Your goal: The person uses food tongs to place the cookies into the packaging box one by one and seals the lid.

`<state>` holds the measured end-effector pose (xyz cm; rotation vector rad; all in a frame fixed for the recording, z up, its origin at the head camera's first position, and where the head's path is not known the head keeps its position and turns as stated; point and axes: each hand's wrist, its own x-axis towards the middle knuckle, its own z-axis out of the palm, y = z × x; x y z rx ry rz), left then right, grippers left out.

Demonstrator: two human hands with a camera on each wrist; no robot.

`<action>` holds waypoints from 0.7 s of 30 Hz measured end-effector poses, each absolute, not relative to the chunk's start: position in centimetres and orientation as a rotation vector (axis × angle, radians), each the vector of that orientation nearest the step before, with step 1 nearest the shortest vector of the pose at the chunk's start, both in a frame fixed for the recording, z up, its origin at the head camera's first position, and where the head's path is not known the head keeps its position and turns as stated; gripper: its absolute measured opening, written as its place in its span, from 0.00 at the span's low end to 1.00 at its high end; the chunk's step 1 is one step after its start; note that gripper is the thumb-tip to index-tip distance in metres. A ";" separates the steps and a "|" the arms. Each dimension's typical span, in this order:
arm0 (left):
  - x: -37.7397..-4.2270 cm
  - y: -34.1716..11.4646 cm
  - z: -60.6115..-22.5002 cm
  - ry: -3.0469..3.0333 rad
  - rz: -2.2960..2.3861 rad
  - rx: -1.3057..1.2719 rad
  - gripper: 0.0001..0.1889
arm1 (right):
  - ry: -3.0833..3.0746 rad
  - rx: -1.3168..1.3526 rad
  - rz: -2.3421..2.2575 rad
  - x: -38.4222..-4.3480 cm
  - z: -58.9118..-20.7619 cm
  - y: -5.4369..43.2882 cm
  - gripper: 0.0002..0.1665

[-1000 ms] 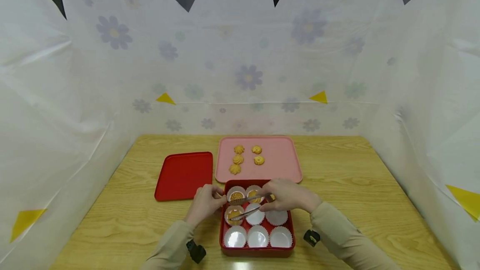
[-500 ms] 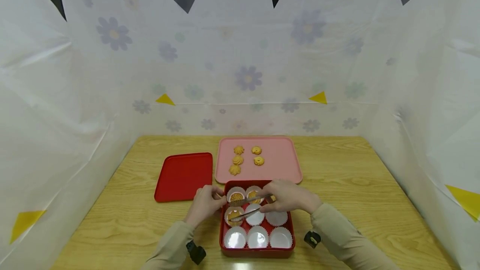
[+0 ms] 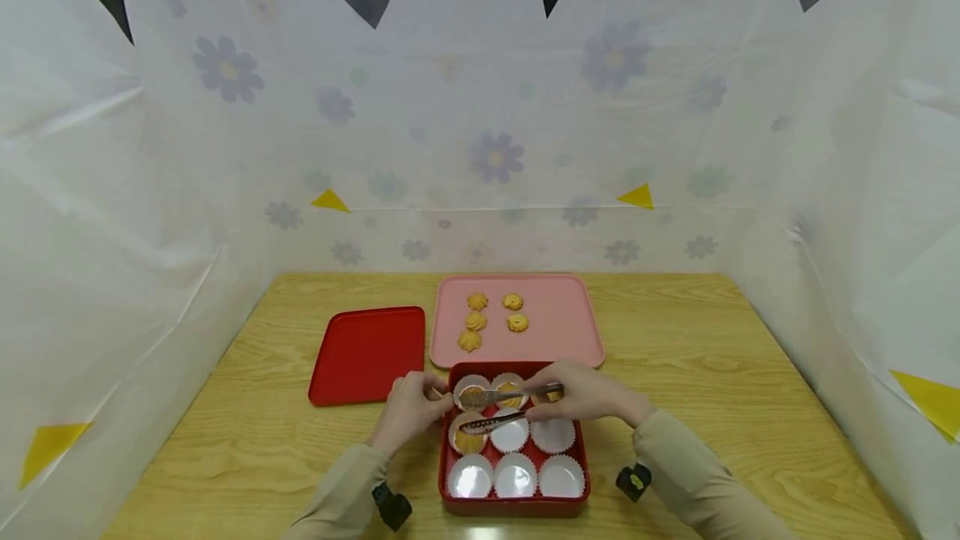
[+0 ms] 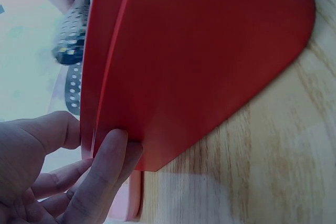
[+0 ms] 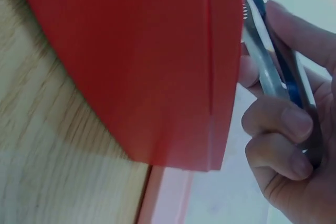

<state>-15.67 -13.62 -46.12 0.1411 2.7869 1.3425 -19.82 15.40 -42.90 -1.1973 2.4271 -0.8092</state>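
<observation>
Nine paper cups [image 3: 515,474] sit in three rows of three inside the red box [image 3: 515,507], which stands on the wooden table [image 3: 675,340]. Cookies [image 3: 470,442] lie in the box's back-left, back-middle and middle-left cups, and another shows at its back right, partly hidden by the right hand [image 3: 588,392]. That hand holds the tongs [image 3: 495,421] over the box, fingers curled round them; their two arms stand apart, one above the back-left cup, the other above the middle-left. The left hand [image 3: 411,411] pinches the box's left wall near the back, fingers against the outside. Behind the box is the pink tray [image 3: 561,322], bearing five more cookies; left of the box and a little behind lies a flat red tray [image 3: 369,355]
</observation>
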 end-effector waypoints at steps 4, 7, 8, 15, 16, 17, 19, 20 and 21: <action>-15.7 -13.6 -46.1 2.789 1.341 0.141 0.06 | 2.361 -1.153 -0.936 -20.0 -43.2 16.2 0.26; -15.7 -13.6 -46.1 2.792 1.346 0.145 0.06 | 2.354 -1.121 -0.999 -20.1 -43.4 16.7 0.26; -15.7 -13.6 -46.1 2.790 1.347 0.146 0.06 | 2.353 -1.107 -1.021 -20.1 -43.4 16.9 0.26; -15.7 -13.6 -46.0 2.754 1.362 0.117 0.07 | 2.363 -0.994 -1.137 -20.2 -44.2 17.9 0.28; -15.7 -13.6 -46.0 2.754 1.361 0.112 0.07 | 2.361 -0.985 -1.159 -20.2 -44.4 18.0 0.27; -15.7 -13.6 -46.0 2.759 1.355 0.117 0.07 | 2.363 -0.977 -1.180 -20.3 -44.5 18.1 0.27; -15.7 -13.5 -46.0 2.758 1.354 0.108 0.06 | 2.380 -0.965 -1.222 -20.4 -44.8 18.3 0.26; -15.7 -13.5 -46.0 2.760 1.353 0.106 0.06 | 2.395 -0.955 -1.246 -20.5 -45.0 18.4 0.25; -15.7 -13.5 -46.0 2.761 1.352 0.107 0.06 | 2.407 -0.939 -1.275 -20.6 -45.1 18.5 0.24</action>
